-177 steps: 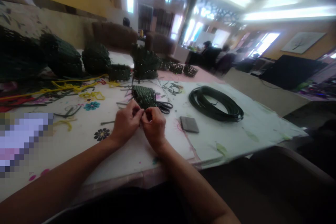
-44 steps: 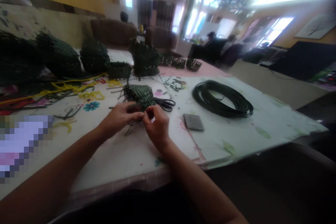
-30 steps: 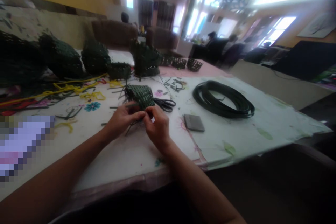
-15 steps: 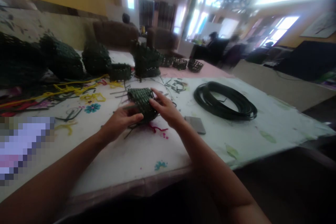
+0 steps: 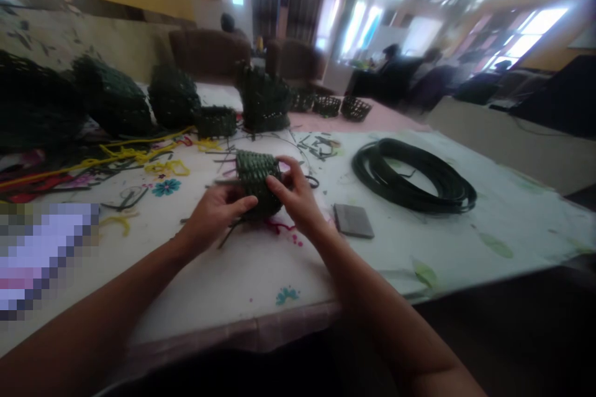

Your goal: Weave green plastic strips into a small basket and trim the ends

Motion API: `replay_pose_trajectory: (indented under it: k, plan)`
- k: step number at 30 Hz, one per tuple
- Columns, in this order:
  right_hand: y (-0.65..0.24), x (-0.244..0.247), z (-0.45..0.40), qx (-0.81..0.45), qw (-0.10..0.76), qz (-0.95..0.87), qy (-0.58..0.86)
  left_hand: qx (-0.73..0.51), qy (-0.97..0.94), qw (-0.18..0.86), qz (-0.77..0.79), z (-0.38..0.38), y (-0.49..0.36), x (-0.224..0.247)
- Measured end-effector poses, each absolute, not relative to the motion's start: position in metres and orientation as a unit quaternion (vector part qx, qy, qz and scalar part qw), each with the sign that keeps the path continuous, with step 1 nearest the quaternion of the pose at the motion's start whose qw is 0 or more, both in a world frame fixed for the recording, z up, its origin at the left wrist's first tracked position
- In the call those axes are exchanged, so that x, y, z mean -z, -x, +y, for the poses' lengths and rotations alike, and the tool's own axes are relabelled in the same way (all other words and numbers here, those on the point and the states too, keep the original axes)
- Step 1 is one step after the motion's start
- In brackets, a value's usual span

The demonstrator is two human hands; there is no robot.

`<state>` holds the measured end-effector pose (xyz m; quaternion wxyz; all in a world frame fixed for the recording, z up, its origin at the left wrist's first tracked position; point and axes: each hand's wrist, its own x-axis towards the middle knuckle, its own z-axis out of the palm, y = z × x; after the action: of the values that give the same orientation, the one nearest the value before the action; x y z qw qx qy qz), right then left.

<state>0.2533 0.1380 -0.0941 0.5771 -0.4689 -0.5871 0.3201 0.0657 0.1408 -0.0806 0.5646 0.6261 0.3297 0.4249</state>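
Observation:
A small dark green woven basket (image 5: 257, 175) is held on its side between both hands, just over the table. Loose strip ends stick out of it towards the left. My left hand (image 5: 218, 206) grips its lower left side, thumb on the weave and fingers partly hidden behind strips. On the right, my right hand (image 5: 294, 189) is closed round the basket's other end, with thumb and forefinger on the weave. Part of a dark ring-shaped handle (image 5: 312, 182) shows just beyond the right hand; the rest of that item is hidden.
A coil of dark strip (image 5: 414, 177) lies to the right, near a flat grey block (image 5: 354, 221). Several finished-looking green baskets (image 5: 265, 99) stand along the back. Yellow strips (image 5: 167, 167) and green offcuts (image 5: 321, 146) litter the white tablecloth (image 5: 223, 298). People sit far behind.
The basket has turned slightly in my hands, showing more of its woven side. My right hand's fingers have curled in closer. The view has shifted a little.

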Motion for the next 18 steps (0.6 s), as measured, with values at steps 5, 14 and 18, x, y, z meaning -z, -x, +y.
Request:
replay_pose_trajectory:
  k: [5,14,18]
  plan:
    - [-0.253,0.098,0.139,-0.304,0.593,-0.574,0.476,-0.409,-0.696,0.454,0.377,0.145,-0.057,0.078]
    - [-0.257,0.095,0.137,-0.305,0.586,-0.577,0.48,-0.332,-0.771,0.427,0.337,0.151,-0.044,0.068]
    - [-0.257,0.095,0.137,-0.321,0.592,-0.565,0.477,-0.354,-0.79,0.336,0.371,0.151,-0.046,0.069]
